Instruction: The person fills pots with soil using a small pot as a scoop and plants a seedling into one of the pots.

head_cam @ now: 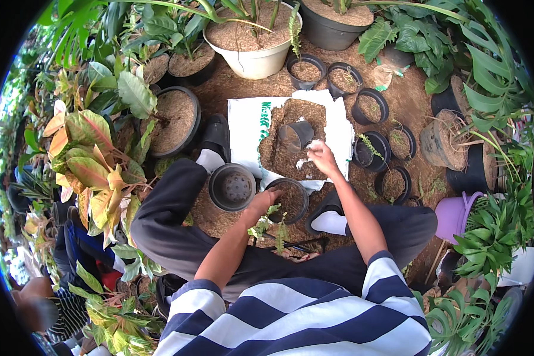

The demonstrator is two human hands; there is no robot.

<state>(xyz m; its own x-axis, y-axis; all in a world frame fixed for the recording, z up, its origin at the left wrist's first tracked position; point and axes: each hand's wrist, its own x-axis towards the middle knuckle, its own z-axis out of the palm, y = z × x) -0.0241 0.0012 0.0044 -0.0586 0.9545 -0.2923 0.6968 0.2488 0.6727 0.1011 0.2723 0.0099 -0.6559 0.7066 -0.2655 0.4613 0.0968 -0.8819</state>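
My left hand is at the left rim of a black plastic pot with soil inside and fern fronds hanging over its near side. An empty black pot stands just left of it. My right hand has its fingers drawn together around a small white piece, above an opened white sack of brown growing medium. A small dark pot lies tilted on the medium, just beyond my right fingertips. White scraps lie nearby on the medium.
Several small black pots with seedlings curve around the sack's right side. Large potted plants stand beyond it, and a purple bucket is at the right. Leafy plants crowd the left, where another person sits low.
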